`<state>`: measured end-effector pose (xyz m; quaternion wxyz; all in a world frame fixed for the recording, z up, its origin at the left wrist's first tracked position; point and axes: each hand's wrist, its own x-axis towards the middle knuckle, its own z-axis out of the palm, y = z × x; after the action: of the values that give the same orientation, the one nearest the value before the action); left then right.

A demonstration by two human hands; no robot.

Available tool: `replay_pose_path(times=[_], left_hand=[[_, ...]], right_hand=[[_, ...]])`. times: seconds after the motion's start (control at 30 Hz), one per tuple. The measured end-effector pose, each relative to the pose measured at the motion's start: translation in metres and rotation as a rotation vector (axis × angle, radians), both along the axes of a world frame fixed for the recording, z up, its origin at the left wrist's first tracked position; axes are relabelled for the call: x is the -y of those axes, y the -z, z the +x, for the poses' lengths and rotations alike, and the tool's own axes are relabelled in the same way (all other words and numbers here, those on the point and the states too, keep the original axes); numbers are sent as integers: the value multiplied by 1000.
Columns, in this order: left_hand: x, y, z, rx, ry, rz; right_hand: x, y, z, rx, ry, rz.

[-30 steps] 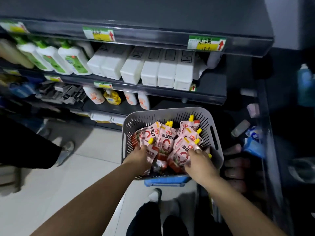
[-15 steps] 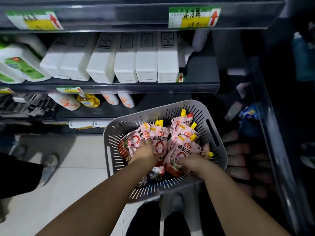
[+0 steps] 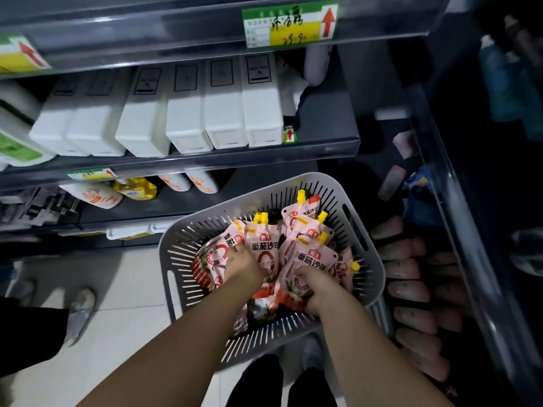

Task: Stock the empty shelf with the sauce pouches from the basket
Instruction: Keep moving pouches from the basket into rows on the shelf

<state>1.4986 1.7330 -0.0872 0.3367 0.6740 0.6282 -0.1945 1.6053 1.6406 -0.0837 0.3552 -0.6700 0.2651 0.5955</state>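
Left hand (image 3: 242, 265) reaches down into the grey basket (image 3: 378, 261), knuckles up, its fingers curled over the pink sauce pouches (image 3: 266, 245) at the left and middle of the pile and gripping them there. Right hand (image 3: 318, 286) is just beside it, lower and nearer the front wall of the basket, with fingers bent and dug into the bottom part of another pouch, which it holds. Both forearms run bare from the lower edge of the view up to the basket.

All the pouches lie inside the basket, heaped and overlapping, most with their yellow caps (image 3: 322, 216) pointing towards the shelving. None of them sits on a shelf. The basket is tilted, its far rim near the lowest shelf edge and its near rim above the person's dark trousers (image 3: 255, 383).

Behind the basket, a middle shelf carries a row of white containers (image 3: 188, 113) packed side by side, with a bare dark stretch of shelf (image 3: 323, 118) to their right. A green and yellow price tag (image 3: 289, 24) with a red arrow hangs on the shelf edge above. Lower down, a yellow bottle (image 3: 135, 189) stands between white bottles with orange print. To the right, in dim light, a rack holds blurred pinkish packs (image 3: 411, 289). On the pale floor tiles at left stands another person's shoe (image 3: 79, 309)
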Motion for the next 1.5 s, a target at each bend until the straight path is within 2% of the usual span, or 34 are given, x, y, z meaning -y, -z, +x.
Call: replay_pose_path(times=[0.1, 0.27, 0.33, 0.47, 0.57, 0.73, 0.87, 1.07, 1.2, 1.3, 1.4, 1.5], left_hand=[[-2, -2, 1, 6, -17, -20], [1, 0, -2, 98, -36, 42], [1, 2, -4, 143, -70, 56], [3, 4, -8, 234, -74, 52], [4, 4, -11, 272, -72, 54], [-12, 2, -6, 198, -11, -13], [-13, -3, -1, 260, -2, -33], [-5, -1, -5, 518, -167, -133], [-10, -3, -11, 764, -406, -314], [-15, -7, -14, 868, -540, -422], [-18, -19, -13, 938, -555, -564], [-19, -31, -8, 961, -447, -640]], right_hand=[[-5, 3, -3, 22, 3, -21], [-12, 10, -9, 82, 29, 87], [-14, 11, -8, 129, -80, 74], [-6, 16, -2, 191, -462, -34], [-4, 20, 0, 208, -561, -54], [-2, 17, 3, 305, -436, -19], [5, 11, 5, 342, -330, 85], [11, -5, 18, 249, -131, 263], [13, -15, 22, 87, -41, 407], [16, -24, 23, 17, 23, 519], [25, -35, 28, 39, 35, 561], [35, -44, 37, 113, 20, 597]])
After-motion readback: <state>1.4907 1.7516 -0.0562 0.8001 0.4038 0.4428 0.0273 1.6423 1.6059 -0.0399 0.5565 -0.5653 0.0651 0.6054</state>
